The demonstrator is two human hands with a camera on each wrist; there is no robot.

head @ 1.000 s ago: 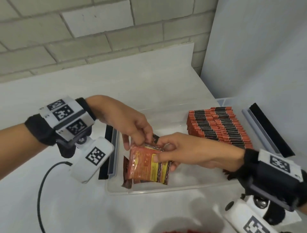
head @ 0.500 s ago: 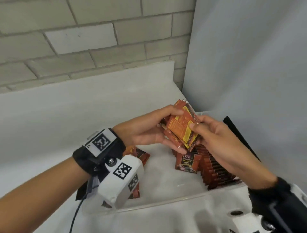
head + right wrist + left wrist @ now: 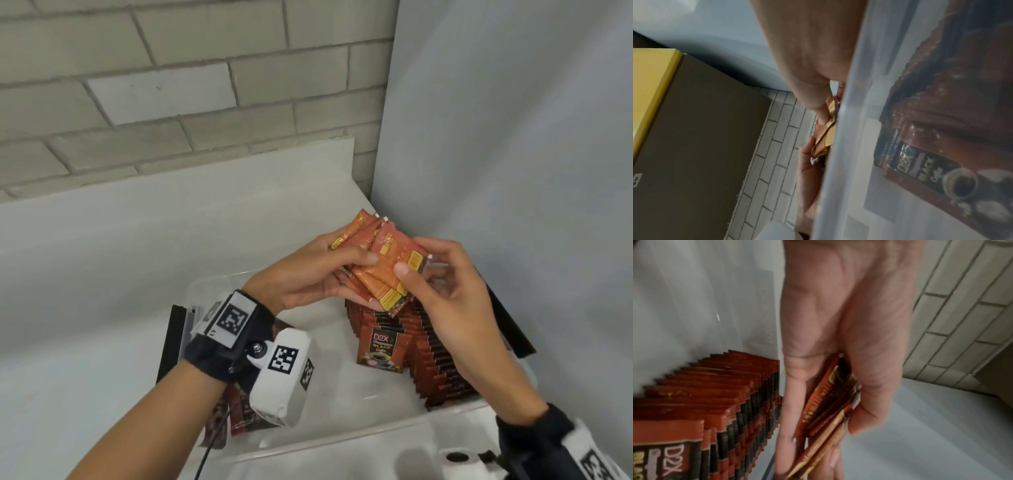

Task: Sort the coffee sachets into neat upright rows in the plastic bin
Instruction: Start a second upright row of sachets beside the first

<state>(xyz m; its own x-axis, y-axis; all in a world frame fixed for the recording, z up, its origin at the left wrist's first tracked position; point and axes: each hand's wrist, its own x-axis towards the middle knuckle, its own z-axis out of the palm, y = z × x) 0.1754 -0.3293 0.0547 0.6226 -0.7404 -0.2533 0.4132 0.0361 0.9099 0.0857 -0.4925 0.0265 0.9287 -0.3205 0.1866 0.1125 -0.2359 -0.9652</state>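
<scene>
Centrally in the head view, both hands hold a fanned bundle of orange coffee sachets [image 3: 380, 260] above a clear plastic bin [image 3: 342, 442]. At left, the left hand [image 3: 308, 277] cradles the bundle, thumb curled over it. At right, the right hand [image 3: 445, 291] pinches its edge with thumb and fingertips. Below them, lower right, upright rows of sachets [image 3: 431, 356] stand inside the bin, one front sachet facing the camera.
</scene>
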